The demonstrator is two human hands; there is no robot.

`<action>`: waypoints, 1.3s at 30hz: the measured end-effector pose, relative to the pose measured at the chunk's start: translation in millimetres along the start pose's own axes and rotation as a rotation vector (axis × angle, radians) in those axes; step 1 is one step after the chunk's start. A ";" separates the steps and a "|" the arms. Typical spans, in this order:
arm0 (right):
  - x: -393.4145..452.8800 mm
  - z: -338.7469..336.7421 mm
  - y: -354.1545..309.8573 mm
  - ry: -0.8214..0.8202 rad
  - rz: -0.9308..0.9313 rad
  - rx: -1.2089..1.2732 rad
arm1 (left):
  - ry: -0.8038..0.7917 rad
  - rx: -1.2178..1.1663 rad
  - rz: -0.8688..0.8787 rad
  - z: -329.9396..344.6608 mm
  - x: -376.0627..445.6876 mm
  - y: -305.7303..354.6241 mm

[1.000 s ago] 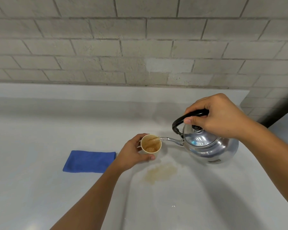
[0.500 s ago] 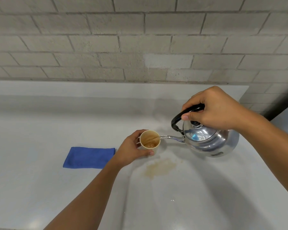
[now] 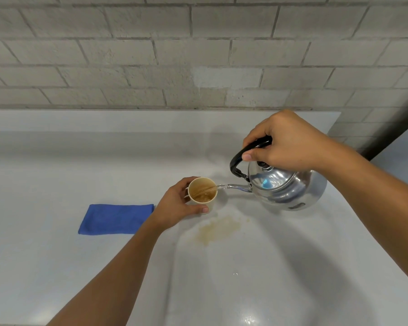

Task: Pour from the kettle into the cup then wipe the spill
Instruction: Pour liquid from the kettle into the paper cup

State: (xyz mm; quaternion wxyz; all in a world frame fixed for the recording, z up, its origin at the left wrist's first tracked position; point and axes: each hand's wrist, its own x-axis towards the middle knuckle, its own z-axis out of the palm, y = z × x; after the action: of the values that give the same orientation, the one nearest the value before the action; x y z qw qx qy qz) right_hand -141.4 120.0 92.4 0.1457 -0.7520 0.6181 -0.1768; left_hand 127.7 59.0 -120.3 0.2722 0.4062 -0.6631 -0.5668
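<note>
A shiny metal kettle [image 3: 290, 187] with a black handle is tilted to the left above the counter, and my right hand [image 3: 287, 144] grips that handle. Its thin spout reaches the rim of a small tan paper cup [image 3: 202, 192], and a brown stream runs into the cup. My left hand [image 3: 177, 205] is wrapped around the cup's left side, holding it on the counter. A pale brown spill [image 3: 218, 229] lies on the counter just in front of the cup. Left of the cup lies a folded blue cloth [image 3: 116, 218], flat.
The white counter [image 3: 57, 267] runs back to a low ledge under a grey brick wall [image 3: 198, 55]. The counter's right end and a dark gap show at the far right [image 3: 391, 142]. Small wet drops glint near the front [image 3: 235, 274].
The kettle stays tilted and the stream keeps running into the cup. Kettle and cup hold their places on the counter, and the view has shifted slightly.
</note>
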 end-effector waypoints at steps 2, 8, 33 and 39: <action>0.2 -0.7 -0.9 0.002 -0.007 -0.006 | -0.002 0.002 -0.001 -0.1 0.1 0.4; 2.2 -2.2 -1.9 0.008 -0.032 -0.032 | -0.004 0.001 -0.004 -0.5 0.1 0.1; -10.9 3.4 13.6 0.085 0.057 0.102 | 0.008 0.008 -0.019 0.1 -1.6 2.4; -25.6 16.0 32.0 0.184 0.156 0.335 | 0.000 0.007 -0.023 -0.3 -2.7 6.3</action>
State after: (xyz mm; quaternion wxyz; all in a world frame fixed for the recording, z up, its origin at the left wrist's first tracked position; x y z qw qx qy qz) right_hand -166.8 138.9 61.9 0.2250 -0.6479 0.6470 -0.3332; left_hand 127.9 61.4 -113.8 0.2642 0.4150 -0.6602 -0.5675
